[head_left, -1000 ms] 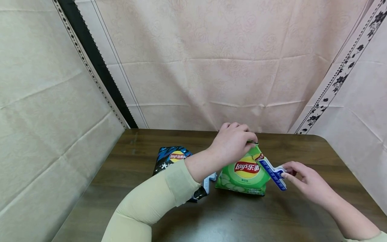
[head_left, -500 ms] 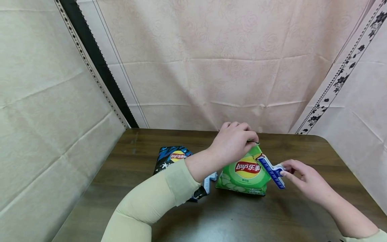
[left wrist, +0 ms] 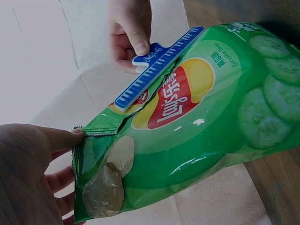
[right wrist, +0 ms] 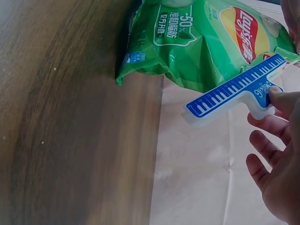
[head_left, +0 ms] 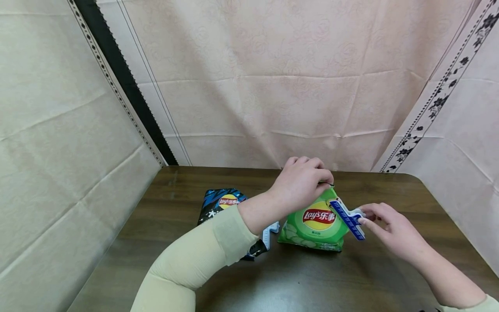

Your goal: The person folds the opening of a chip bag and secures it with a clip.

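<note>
A green Lay's chip bag [head_left: 317, 223] stands on the table, its upper right edge crumpled or folded over. My left hand [head_left: 298, 184] pinches the bag's top end between thumb and fingers; the left wrist view shows the thumb [left wrist: 70, 137] on the crimped seam. With thumb and forefinger, my right hand [head_left: 390, 229] pinches the handle of a blue and white bag clip [head_left: 348, 219] printed with piano keys. The clip's bar lies slanted along the bag's right edge, over the folded part [left wrist: 140, 96]. Whether its jaws grip the film, I cannot tell.
A black Lay's bag [head_left: 212, 210] lies left of the green one, partly hidden by my left forearm. A pale blue clip [head_left: 267, 238] shows at its right side. Patterned cloth [head_left: 273, 108] hangs behind the wooden table [head_left: 296, 286].
The clip and my right hand have shifted slightly left and up, further onto the green bag's edge. My left hand and the bag have stayed nearly still.
</note>
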`<state>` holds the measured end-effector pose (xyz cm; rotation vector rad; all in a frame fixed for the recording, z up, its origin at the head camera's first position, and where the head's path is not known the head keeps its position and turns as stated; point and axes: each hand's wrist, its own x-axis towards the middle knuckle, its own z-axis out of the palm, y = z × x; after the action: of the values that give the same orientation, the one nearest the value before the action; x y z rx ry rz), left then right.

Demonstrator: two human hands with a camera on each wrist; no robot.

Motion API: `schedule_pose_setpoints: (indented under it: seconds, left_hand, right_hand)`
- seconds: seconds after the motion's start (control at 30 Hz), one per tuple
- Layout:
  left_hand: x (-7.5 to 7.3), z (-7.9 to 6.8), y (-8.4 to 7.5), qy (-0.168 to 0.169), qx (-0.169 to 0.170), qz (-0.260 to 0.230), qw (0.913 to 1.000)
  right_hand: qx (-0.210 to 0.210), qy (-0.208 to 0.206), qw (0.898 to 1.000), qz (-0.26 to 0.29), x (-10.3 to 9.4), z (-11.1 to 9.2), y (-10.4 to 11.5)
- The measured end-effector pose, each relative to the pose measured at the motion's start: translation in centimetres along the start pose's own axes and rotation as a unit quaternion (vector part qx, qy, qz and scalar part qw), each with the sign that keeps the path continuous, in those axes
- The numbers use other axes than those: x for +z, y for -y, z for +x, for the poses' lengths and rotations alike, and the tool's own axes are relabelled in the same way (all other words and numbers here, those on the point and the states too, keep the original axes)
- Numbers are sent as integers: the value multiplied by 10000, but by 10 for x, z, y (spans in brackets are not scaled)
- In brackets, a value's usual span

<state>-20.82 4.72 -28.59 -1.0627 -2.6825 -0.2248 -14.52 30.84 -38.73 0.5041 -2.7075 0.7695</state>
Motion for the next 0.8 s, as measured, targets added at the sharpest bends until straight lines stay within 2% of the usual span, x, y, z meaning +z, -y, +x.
schedule_pose_setpoints:
  seconds: [0.8]
  left_hand:
    - [-1,2,-2,82,27,40,10000]
  right_hand:
    - [10,-28,9999,123,-3,8,13]
